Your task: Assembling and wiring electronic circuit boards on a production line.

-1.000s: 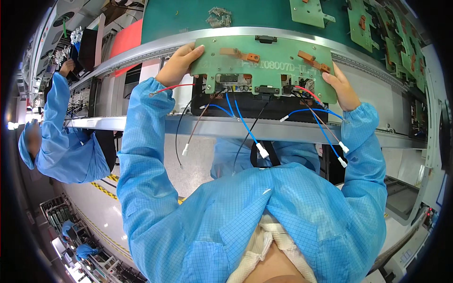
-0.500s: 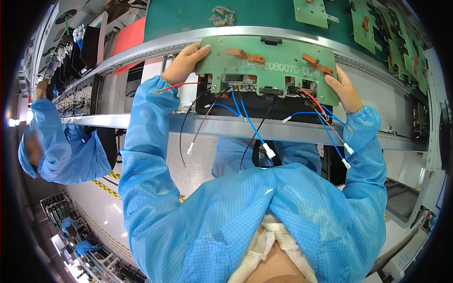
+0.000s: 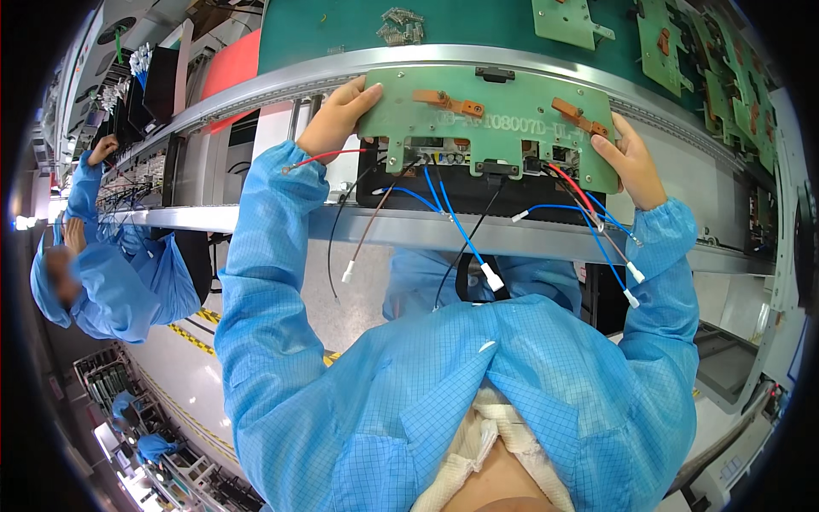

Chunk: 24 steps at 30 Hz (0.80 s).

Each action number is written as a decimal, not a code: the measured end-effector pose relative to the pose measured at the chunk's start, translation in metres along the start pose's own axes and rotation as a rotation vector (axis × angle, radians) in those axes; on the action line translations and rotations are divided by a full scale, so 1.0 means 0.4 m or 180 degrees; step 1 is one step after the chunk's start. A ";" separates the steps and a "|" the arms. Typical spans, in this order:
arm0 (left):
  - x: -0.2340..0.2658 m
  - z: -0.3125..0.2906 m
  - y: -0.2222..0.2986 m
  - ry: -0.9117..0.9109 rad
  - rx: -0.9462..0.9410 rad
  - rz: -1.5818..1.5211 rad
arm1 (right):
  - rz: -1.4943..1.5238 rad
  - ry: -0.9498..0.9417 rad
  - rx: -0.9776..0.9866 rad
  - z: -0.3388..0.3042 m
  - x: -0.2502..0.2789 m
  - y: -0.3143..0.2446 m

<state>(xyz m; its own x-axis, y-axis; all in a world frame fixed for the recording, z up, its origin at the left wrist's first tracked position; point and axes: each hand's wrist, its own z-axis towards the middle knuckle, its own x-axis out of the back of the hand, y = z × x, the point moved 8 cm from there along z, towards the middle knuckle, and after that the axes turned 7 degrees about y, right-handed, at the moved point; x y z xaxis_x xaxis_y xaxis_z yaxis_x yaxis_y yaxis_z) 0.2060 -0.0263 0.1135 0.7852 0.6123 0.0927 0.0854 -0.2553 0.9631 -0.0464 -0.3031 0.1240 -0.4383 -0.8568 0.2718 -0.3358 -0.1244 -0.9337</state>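
A long green fixture plate (image 3: 512, 94) lies across the conveyor in front of me, over a black tray (image 3: 478, 203). My left hand (image 3: 334, 118) grips its left end, thumb on top. At the right end, my right hand (image 3: 633, 160) is closed round the edge, its thumb on the upper face. Two brown clamps (image 3: 580, 116) are mounted on the plate. Circuit parts show through cut-outs along its near edge. From there a red wire (image 3: 328, 156), several blue wires and black and brown ones hang toward me, some ending in white connectors (image 3: 492, 278).
Metal conveyor rails (image 3: 529, 235) run along the near and far sides. Beyond lies a green mat (image 3: 478, 26) with a pile of small metal parts (image 3: 401, 27). More green plates (image 3: 661, 51) rest at the far right. A co-worker in blue (image 3: 136, 273) is at the left.
The green plate and both hands have shifted slightly to the right, and the wires with them. At the left, the co-worker's arms have moved, one hand now near the head.
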 end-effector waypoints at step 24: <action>-0.036 -0.007 0.016 0.0053 -0.0020 -0.0135 | -0.1944 0.0257 0.1928 -0.015 -0.068 -0.154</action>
<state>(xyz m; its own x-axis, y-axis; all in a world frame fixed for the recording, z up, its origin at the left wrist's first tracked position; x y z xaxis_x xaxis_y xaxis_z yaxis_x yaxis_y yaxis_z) 0.1937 -0.0346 0.1189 0.7706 0.6349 0.0558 0.1146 -0.2241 0.9678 -0.0188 -0.2690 0.1757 -0.3915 -0.5176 0.7608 -0.0395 -0.8166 -0.5759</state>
